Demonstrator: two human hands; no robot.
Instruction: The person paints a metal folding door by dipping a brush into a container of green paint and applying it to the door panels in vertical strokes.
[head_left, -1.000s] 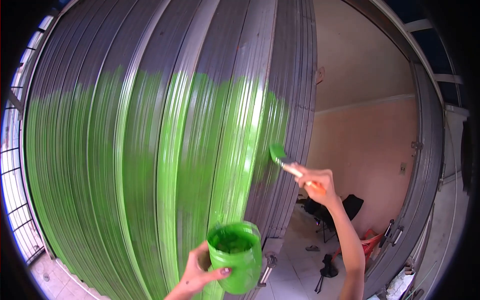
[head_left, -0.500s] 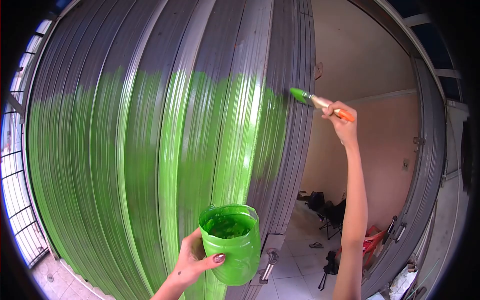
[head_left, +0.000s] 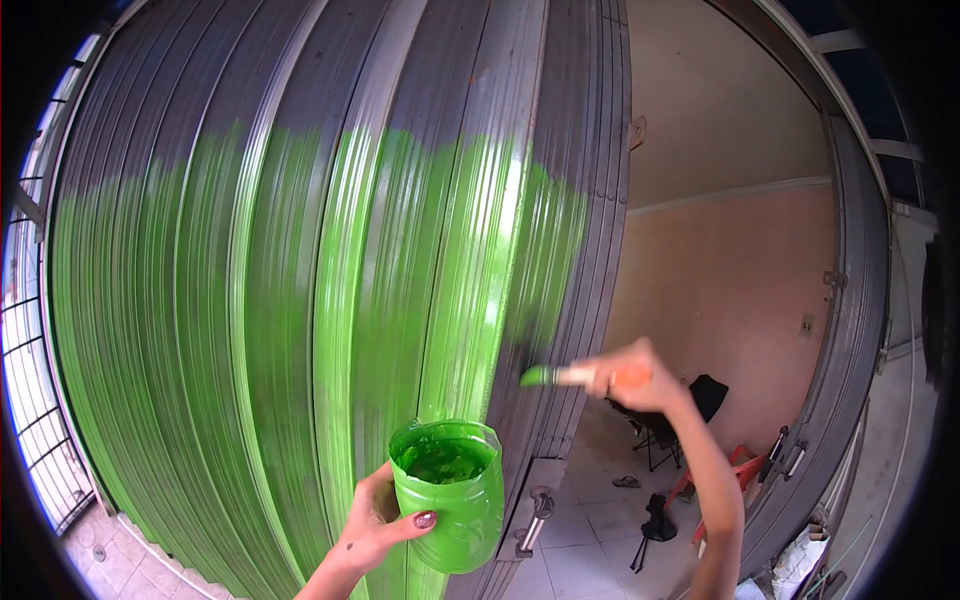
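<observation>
My left hand (head_left: 375, 525) grips a cut-off plastic container (head_left: 448, 520) of green paint, its open top facing up. In my right hand (head_left: 635, 375) is a paintbrush (head_left: 575, 375) with an orange-ended handle, held nearly level. Its green-coated bristles point left, right at the ribbed metal door (head_left: 400, 270). Green paint covers the middle and lower door, while the upper band and right edge are dark grey. Below the brush, the rightmost panel is grey. The container overlaps the door's lower part in this view.
A metal handle (head_left: 535, 520) sits low on the door's right edge. Through the doorway are a dark folding chair (head_left: 660, 425), a red chair (head_left: 735, 470), a sandal (head_left: 627, 482) and a tiled floor (head_left: 570, 570). A barred gate (head_left: 35, 370) stands at the left.
My right hand has swept the paintbrush down and left along the door's right panel. More green now shows there. The paint container has shifted slightly left.
</observation>
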